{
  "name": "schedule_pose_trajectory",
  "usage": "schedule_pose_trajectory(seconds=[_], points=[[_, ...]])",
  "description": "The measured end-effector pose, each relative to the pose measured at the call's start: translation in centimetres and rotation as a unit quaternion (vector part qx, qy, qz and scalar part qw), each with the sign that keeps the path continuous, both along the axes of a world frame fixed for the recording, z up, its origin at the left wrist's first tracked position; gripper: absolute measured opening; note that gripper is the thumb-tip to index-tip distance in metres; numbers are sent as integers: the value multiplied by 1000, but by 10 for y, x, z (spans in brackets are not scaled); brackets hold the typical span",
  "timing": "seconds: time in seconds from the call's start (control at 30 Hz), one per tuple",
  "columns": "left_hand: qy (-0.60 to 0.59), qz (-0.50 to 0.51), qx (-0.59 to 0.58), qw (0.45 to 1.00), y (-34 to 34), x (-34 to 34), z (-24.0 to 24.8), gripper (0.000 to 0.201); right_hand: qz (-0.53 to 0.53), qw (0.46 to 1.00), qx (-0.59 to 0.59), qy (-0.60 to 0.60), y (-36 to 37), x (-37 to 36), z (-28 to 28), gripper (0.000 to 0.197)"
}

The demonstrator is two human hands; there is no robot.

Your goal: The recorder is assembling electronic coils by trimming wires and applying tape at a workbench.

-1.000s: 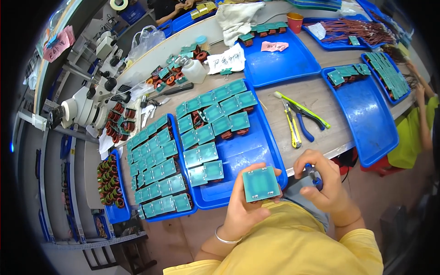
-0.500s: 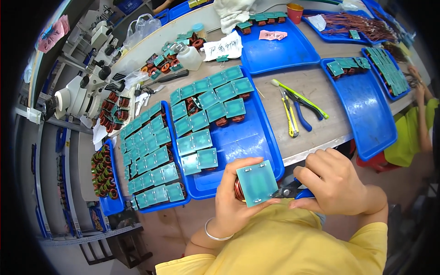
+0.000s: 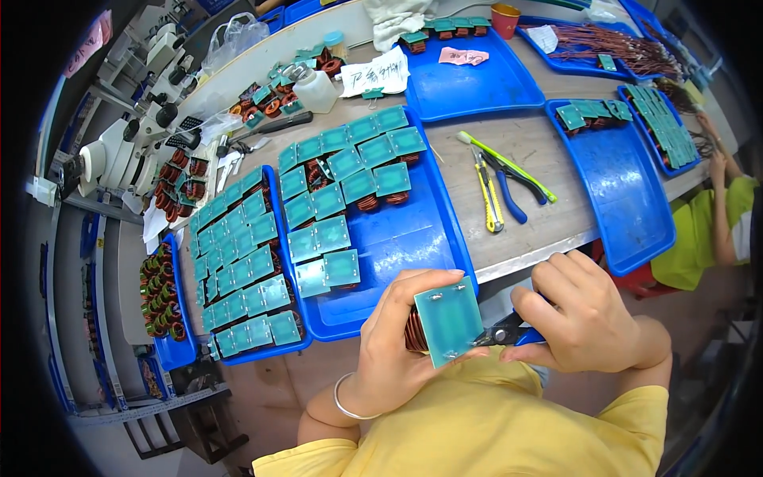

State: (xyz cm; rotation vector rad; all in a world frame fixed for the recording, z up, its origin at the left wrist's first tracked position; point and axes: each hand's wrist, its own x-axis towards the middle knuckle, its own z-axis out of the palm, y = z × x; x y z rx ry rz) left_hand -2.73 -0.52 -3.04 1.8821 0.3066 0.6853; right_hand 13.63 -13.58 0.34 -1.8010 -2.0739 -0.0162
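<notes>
My left hand (image 3: 391, 330) grips a coil with a square green circuit board (image 3: 450, 319) on its face; red-brown copper windings (image 3: 415, 330) show behind the board. Solder-tipped pins stick out near the board's top and bottom edges. My right hand (image 3: 584, 314) is closed round blue-handled cutting pliers (image 3: 502, 333). Their dark jaws touch or nearly touch the board's lower right corner, by the bottom pins. Whether the jaws are closed on a pin is too small to tell.
Blue trays (image 3: 429, 246) hold rows of similar board-topped coils. A yellow knife (image 3: 489, 199), other blue-handled pliers (image 3: 511, 195) and a green brush (image 3: 517, 171) lie on the table. Microscopes (image 3: 111, 151) stand at left. Another person's arm (image 3: 719, 175) shows at far right.
The view has shifted, so the trays and table appear slightly further left. The board is turned a little, and the plier jaws stay at its lower right corner.
</notes>
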Motion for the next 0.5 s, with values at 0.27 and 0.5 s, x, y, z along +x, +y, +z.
schedule_pose_trajectory(seconds=[0.27,0.5], points=[[54,-21,-21,998,2,1,1,71,20,1000,20,-9,2,6,-8,47],[63,-78,-166,981,2,6,-6,67,15,992,-13,123,2,10,-19,48]])
